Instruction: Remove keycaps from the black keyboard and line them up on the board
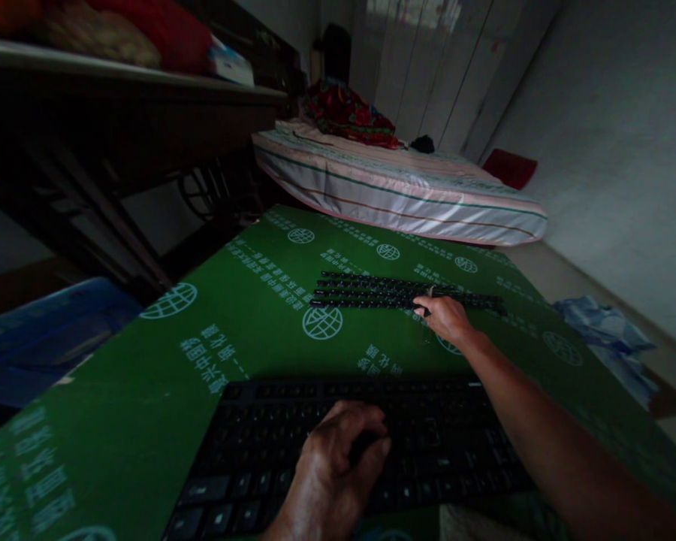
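Reaching out with the right hand (pixel 444 315), with thumb and fingers close together at the near edge of the rows of small black pieces (pixel 366 287); cannot tell whether grasping one. Curled over the middle of the black keyboard (pixel 428 436) with the left hand (pixel 327 452), with thumb apart from fingertips; cannot tell whether gripping anything. Under both, green table (pixel 270 353); beyond, striped mattress (pixel 405 199) bearing red flowered cloth (pixel 346 113).

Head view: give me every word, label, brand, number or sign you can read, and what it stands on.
Green tabletop: repeated gridded globe signs; the pale Chinese characters are too blurred to quote reliably.
Keyboard: key markings and the pale mark on its far edge are too small to read.
Black strips: no legible text.
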`<state>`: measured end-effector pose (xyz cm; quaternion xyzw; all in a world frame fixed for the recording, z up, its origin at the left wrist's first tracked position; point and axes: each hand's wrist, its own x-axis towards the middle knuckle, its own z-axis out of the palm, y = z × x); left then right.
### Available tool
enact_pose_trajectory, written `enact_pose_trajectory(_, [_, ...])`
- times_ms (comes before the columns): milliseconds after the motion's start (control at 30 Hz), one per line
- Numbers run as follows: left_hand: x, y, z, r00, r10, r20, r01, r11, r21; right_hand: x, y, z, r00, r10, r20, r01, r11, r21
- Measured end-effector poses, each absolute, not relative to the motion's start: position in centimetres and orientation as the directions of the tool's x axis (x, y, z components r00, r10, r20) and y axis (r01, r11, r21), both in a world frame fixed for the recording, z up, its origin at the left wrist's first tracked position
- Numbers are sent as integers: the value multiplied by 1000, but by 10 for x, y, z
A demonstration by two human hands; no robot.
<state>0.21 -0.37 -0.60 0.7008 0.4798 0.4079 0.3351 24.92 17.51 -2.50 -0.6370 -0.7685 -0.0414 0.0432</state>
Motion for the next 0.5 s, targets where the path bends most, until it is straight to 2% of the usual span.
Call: enact_pose_trajectory(500, [2,-4,-2,209,953,220,406,-289,867,251,171,-26,-160,976,147,985,167,-35])
